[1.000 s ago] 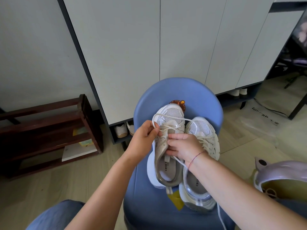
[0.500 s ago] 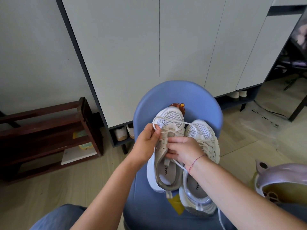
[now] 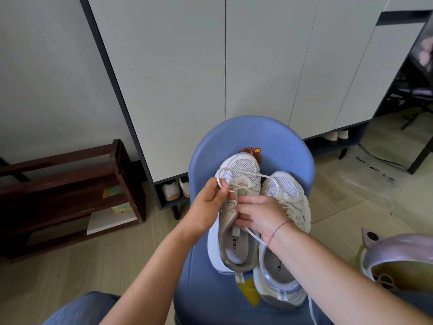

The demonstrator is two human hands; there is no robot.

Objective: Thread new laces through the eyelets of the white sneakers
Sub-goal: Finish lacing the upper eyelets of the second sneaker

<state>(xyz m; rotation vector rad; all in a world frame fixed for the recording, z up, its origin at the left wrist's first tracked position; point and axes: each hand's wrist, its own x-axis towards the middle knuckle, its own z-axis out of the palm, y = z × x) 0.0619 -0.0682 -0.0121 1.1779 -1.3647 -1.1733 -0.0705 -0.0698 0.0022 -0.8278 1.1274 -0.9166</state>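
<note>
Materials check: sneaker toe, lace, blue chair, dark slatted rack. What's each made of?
Sneaker toe: white open mesh, holes visible; smoother synthetic-looking overlays. Lace: off-white, matte cord, probably woven cotton or polyester. Chair: blue, smooth, evenly matte; likely moulded plastic, maybe faux leather. Rack: dark reddish-brown wood, faint sheen suggests stain or varnish.

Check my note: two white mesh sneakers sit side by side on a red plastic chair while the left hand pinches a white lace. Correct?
Not quite: the head view shows the plastic chair is blue, not red. The white mesh sneakers do sit side by side on it, and the left hand pinches the white lace.
</note>
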